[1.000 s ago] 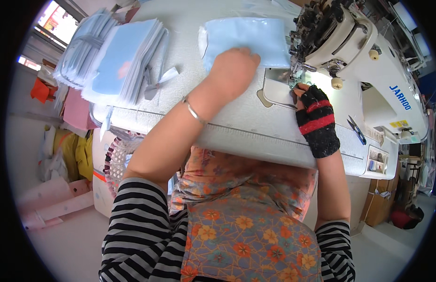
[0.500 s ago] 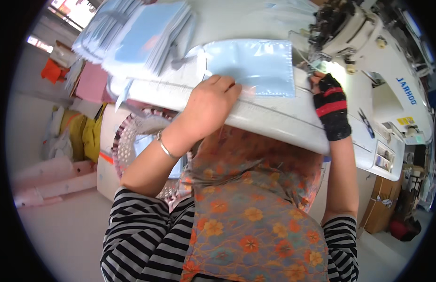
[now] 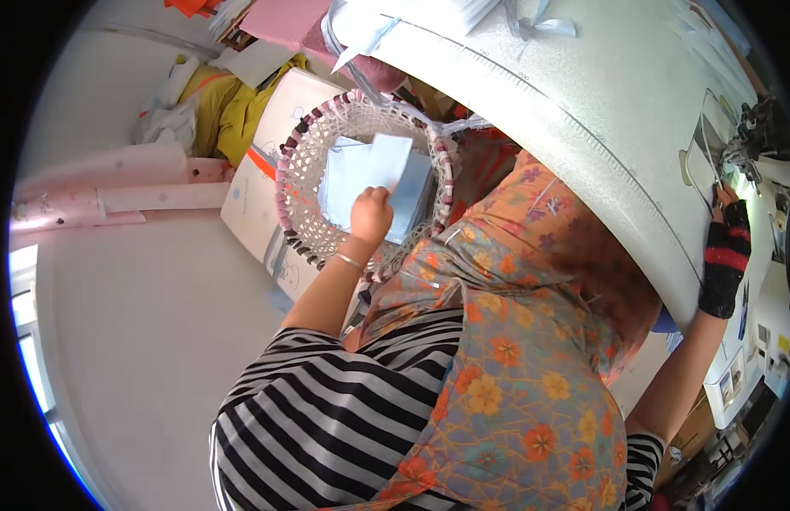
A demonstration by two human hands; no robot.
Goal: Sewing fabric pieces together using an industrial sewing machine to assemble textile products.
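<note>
While the bare left hand (image 3: 372, 215) is over the round white lattice basket with a maroon-and-pink wrapped rim (image 3: 283, 189), its fingers are curled narrow on the bottom end of a flat, pale blue rectangular piece (image 3: 390, 157). That piece is right over the basket's opening, though I can't tell if it's touching the flat light-blue stack (image 3: 419, 183) inside. Well off to the right of the basket, the right hand (image 3: 725, 260), in a black knit fingerless glove with red stripes, is on the white speckled tabletop (image 3: 574, 94); fingertips are too small to make out, so can't say if it's gripping anything. Crumpled yellow fabric (image 3: 242, 119) sits up and left of the basket, and long pale pink rolls (image 3: 165, 198) lie left of it too.
</note>
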